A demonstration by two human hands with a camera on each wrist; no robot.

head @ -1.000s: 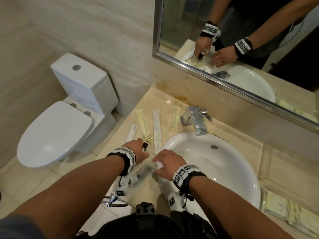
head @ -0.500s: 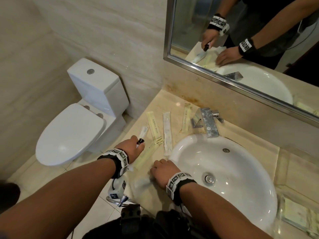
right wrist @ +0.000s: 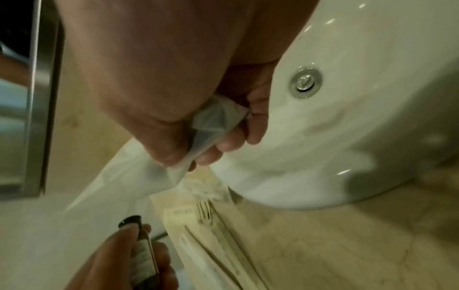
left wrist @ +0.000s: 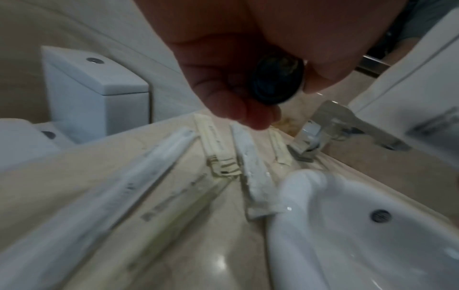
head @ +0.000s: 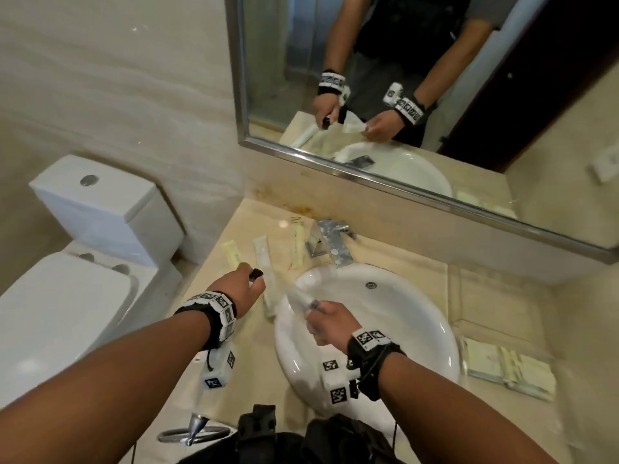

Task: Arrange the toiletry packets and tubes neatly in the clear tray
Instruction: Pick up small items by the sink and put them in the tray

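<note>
Fingers [right wrist: 255, 125] of right hand [head: 330, 324] pinch a clear packet [head: 298, 298] over the basin [head: 418, 316]; left hand [head: 239, 288] grips a dark-capped tube [left wrist: 277, 80], likely gathering both. Other packets [head: 262, 259] lie on the counter [head: 482, 296]; tray [head: 509, 370] sits right.

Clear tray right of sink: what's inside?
The clear tray holds flat pale yellow packets lying side by side and overlapping. Anything beneath them is covered; no tube is visible there.

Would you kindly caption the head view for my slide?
Over the sink, the left hand grips a black-capped tube while the right hand lifts a clear packet.
</note>
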